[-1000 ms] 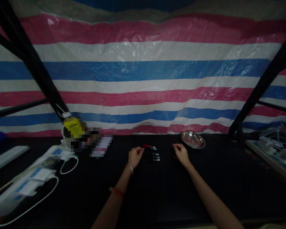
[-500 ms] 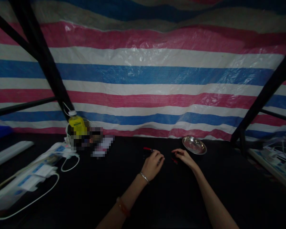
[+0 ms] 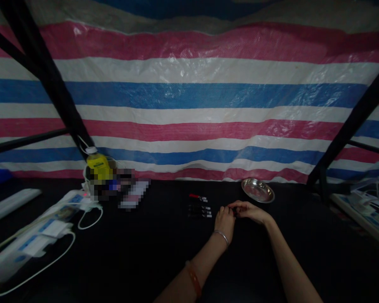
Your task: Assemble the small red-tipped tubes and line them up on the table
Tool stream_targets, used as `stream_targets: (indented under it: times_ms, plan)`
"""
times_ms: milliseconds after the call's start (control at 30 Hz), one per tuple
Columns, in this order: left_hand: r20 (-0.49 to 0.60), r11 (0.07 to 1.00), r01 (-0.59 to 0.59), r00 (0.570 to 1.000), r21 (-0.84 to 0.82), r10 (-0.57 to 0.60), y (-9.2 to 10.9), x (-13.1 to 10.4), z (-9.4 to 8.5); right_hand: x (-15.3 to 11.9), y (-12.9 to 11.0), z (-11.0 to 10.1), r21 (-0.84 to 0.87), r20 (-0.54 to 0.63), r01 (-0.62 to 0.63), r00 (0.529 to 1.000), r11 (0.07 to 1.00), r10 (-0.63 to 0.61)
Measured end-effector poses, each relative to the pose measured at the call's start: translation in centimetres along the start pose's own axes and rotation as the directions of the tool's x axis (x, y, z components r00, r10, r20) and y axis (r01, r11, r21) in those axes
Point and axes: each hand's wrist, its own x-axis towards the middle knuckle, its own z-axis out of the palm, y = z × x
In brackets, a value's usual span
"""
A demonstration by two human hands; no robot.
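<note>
My left hand [image 3: 225, 221], with a silver bangle at the wrist, is closed and its fingertips meet those of my right hand. My right hand [image 3: 249, 211] is pinched, its thumb and forefinger close against the left fingers. Something small and dark shows between the two hands, too covered to name. Just left of them, several slim pen-like sticks lie side by side on the black table: a red one [image 3: 195, 195] at the back and black ones [image 3: 198, 212] in front, each with a pale right end.
A round shiny metal dish [image 3: 258, 190] stands behind my right hand. To the left are a yellow bottle [image 3: 98, 166], a white power strip [image 3: 55, 212] with plugs and a looping cable [image 3: 70, 250]. Striped sheeting [image 3: 189, 97] hangs behind the table, between dark metal posts.
My left hand has moved right, away from the row of sticks, to meet my right hand. More sticks are now uncovered. The small red piece by my right hand no longer shows.
</note>
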Motion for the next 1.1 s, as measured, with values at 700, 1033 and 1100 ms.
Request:
stream_targets:
  times_ms: [700, 1033, 1100]
  plan:
    - [-0.005, 0.996, 0.082, 0.997, 0.025, -0.082, -1.1, -0.1, -1.0, 2.1, 1.7, 1.2, -0.113, -0.224, 0.058, 0.971, 0.992, -0.083]
    - [0.018, 0.997, 0.079, 0.997, 0.020, -0.080, -1.0, -0.2, -1.3, 2.9, 2.2, 1.5, -0.026, -0.267, 0.060, 0.962, 0.998, -0.065]
    - [0.032, 0.996, 0.071, 0.997, 0.055, -0.073, -1.0, -0.2, -1.4, 2.8, 2.1, 1.6, -0.010, -0.268, 0.062, 0.961, 0.998, -0.062]
